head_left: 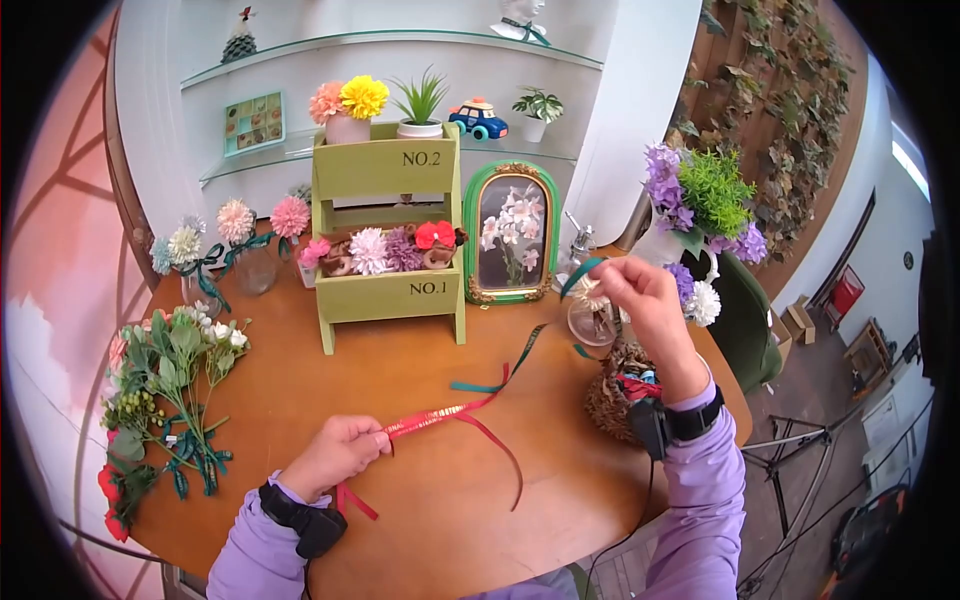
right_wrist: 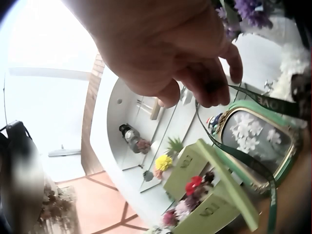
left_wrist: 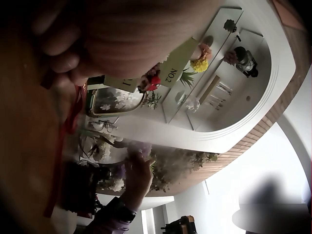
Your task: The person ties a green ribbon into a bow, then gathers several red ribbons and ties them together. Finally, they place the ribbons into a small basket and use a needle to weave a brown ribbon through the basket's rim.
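Observation:
My left hand is low at the front of the wooden table, pinching a red ribbon with gold lettering. Loose red tails trail from it, one curving right across the tabletop. My right hand is raised over a brown woven basket, which holds red and blue ribbon pieces. Between its thumb and fingers it pinches a dark green ribbon with pale lettering, which hangs down in two strands in the right wrist view. In the head view, a green strip dangles near the far end of the red ribbon.
A green two-tier stand with flowers stands at the back, beside a green-framed flower picture. Artificial flower stems lie on the left. A glass jar is behind the basket; purple flowers stand at the right.

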Available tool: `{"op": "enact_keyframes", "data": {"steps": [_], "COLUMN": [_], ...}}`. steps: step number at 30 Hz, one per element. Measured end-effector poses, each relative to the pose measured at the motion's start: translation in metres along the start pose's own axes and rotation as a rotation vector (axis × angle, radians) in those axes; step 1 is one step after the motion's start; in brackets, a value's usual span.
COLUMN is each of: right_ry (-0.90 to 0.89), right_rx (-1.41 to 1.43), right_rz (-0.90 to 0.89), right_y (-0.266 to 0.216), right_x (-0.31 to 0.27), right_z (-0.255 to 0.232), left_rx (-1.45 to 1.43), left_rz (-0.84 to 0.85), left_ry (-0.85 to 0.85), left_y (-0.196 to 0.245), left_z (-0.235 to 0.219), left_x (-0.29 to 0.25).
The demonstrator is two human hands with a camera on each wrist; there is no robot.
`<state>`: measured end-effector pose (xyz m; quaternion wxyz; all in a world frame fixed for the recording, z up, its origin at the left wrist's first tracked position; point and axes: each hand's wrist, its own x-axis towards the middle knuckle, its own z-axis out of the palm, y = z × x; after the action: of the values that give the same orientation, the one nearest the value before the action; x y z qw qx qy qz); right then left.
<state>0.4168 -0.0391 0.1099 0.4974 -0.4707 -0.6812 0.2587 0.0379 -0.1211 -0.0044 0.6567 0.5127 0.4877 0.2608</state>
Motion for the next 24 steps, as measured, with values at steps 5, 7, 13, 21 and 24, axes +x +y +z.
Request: {"op": "enact_keyframes", "data": {"steps": [5, 7, 13, 21, 24], "right_ry": [-0.835, -1.312, -0.977, -0.651, -0.655], "right_rx": [0.239, 0.357, 0.179, 0.065, 0.475], "right_rz": [0.276, 0.058, -0.241, -0.013, 0.165], "right_y": [-0.069, -0.067, -0.052, -0.005, 0.014], "right_x": [-0.038, -0.042, -0.056, -0.050, -0.051], "right_z": [0.031, 0.049, 0.138, 0.179, 0.191], "left_rx": [-0.207, -0.283, -0.406, -0.551, -0.518], "left_rz": [0.147, 0.188, 0.276, 0.225, 0.138], "left_ry": [0.333, 0.357, 0.220, 0.002, 0.104], "left_y": [-0.007, -0.007, -0.006, 0.005, 0.009], "left_z": [-0.008, -0.014, -0.012, -0.016, -0.012], "left_x": [0.007, 0.006, 0.009, -0.004, -0.003]}}
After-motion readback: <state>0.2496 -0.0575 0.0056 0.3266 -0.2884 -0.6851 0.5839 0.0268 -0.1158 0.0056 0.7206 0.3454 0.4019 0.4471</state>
